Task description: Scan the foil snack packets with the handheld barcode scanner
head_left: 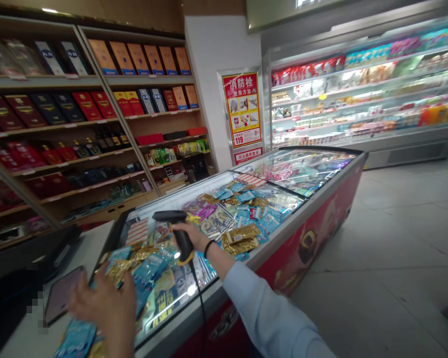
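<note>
My right hand [191,235] is wrapped round the handle of a black barcode scanner [183,239] with a yellow trim at its base. Its cord runs down over the front of the chest freezer [278,256]. My left hand [106,303] is smeared by motion at the lower left, its fingers spread and nothing visibly held in them. Just behind it, blue snack packets [151,271] and gold packets [121,268] lie heaped on the freezer's glass lid. Another blue packet [76,338] lies below the left hand at the counter's edge.
More gold packets [241,239] and blue packets [271,221] cover the lid beyond the scanner. A phone-like device [61,297] lies on the white counter [24,338]. Shelves of boxes [93,107] line the left wall. A lit display fridge [358,107] stands at the back right.
</note>
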`<state>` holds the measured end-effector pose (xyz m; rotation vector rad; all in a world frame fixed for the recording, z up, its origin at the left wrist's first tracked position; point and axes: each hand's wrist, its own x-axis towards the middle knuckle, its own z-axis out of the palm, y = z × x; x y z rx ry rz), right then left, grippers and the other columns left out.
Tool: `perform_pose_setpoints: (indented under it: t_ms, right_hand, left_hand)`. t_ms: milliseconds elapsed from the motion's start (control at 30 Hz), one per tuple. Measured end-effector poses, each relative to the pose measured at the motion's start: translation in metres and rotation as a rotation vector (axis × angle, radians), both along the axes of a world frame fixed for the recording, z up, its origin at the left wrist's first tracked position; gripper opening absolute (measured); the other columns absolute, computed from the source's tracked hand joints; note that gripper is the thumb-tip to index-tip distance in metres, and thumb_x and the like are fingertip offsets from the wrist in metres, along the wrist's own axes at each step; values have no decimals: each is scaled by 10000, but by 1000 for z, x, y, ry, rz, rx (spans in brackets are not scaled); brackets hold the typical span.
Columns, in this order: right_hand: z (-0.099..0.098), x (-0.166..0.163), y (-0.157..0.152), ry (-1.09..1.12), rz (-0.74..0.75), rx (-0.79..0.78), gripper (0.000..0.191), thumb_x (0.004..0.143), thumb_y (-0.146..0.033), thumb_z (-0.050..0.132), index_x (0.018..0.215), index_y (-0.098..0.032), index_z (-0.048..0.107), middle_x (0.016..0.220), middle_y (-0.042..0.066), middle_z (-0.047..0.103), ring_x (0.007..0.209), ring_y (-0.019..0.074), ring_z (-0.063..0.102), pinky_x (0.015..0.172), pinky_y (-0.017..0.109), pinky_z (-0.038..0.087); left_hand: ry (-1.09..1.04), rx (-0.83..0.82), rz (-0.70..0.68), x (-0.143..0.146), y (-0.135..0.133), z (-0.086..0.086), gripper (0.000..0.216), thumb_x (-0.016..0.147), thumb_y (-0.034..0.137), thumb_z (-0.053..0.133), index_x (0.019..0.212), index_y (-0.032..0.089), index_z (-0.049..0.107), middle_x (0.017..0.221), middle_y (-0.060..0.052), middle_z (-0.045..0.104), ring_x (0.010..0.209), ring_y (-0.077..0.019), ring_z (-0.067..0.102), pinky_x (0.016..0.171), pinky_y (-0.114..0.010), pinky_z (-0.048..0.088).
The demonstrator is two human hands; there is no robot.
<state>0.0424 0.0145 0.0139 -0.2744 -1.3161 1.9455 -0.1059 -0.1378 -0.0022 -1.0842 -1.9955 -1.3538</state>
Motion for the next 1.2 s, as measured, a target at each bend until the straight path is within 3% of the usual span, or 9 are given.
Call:
perform_pose_setpoints:
  t_ms: [100,200,400,533,633,767,900,1067,1200]
  right_hand:
    - [15,48,15,35,-92,24,243,718,-417,608,726,-176,573,446,-29,580,334,118,499,358,204,402]
    - [29,100,34,49,-244,58,257,714,-431,614,714,-180,560,438,-25,573,332,120,493,359,215,403]
    - [38,201,69,46,-457,112,277,701,-451,614,749,-178,591,440,-16,576,329,127,497,346,217,388]
    - [24,244,90,22,-557,83,281,680,-453,623,743,-181,600,436,-13,579,320,127,492,340,217,388]
    - [5,260,101,-10,-593,64,288,670,-455,635,739,-177,604,432,-4,582,321,128,491,344,220,396]
    - [-25,265,112,-40,-618,-1,314,671,-470,641,751,-167,611,437,-8,581,321,121,486,341,214,396]
    - [-54,258,121,-47,-621,-54,316,674,-477,641,730,-169,598,437,-14,573,319,119,486,326,210,390]
    - [-73,256,128,-44,-570,-94,341,666,-491,660,744,-164,597,440,-19,567,311,124,486,319,223,405]
    - [-76,258,128,-18,-561,-107,323,698,-465,646,783,-156,608,480,-7,595,324,125,499,330,229,416]
  left_hand:
    - [121,54,-142,39,53,35,452,805,348,552,1214,156,575,1414,-196,400,1361,-387,310,1121,-593,231]
    - [134,57,-283,79,95,57,408,829,314,537,1208,171,576,1386,-167,434,1325,-333,376,1116,-523,282]
    - [149,60,-475,142,137,63,366,859,292,503,1206,191,565,1376,-145,459,1319,-302,402,1102,-482,320]
    - [120,31,-549,162,162,50,346,868,276,482,1190,186,570,1346,-147,493,1301,-293,433,1093,-475,340]
    - [81,-14,-646,167,182,29,342,851,248,476,1172,177,571,1242,-136,566,1227,-269,497,1074,-458,371]
    - [26,-162,-786,165,203,-9,311,833,264,477,1113,180,583,1128,-113,623,1111,-251,570,997,-436,440]
    - [23,-319,-823,166,218,-43,263,831,285,481,1032,180,615,1034,-104,641,973,-240,606,898,-420,481]
    - [159,-693,-722,180,231,-66,259,821,387,558,872,165,681,994,-123,647,1050,-284,567,974,-447,411]
    - [118,-957,-724,189,234,-70,342,748,484,660,910,186,700,1101,-111,644,1140,-315,527,992,-432,393]
